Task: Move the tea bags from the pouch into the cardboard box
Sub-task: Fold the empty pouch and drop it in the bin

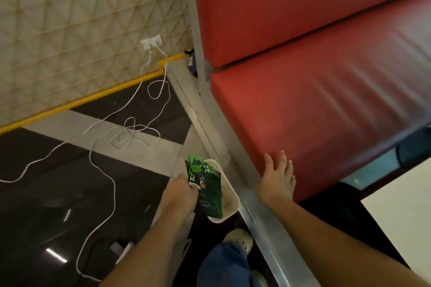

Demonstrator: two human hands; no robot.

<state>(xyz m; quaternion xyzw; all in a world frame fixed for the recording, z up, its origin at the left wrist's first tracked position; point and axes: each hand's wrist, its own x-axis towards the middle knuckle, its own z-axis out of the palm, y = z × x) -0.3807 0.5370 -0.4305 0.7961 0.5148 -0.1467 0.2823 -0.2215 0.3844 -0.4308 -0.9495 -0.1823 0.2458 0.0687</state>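
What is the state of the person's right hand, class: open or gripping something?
Open. The right hand has its fingers spread and straight, lying on the red seat at its front edge, holding nothing.

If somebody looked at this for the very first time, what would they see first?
Probably the big red bench filling the upper right, with the right hand resting open on its near corner. Next comes the bright green pouch low in the middle, held by the left hand at a pale tub. A white cable also loops across the dark floor on the left.
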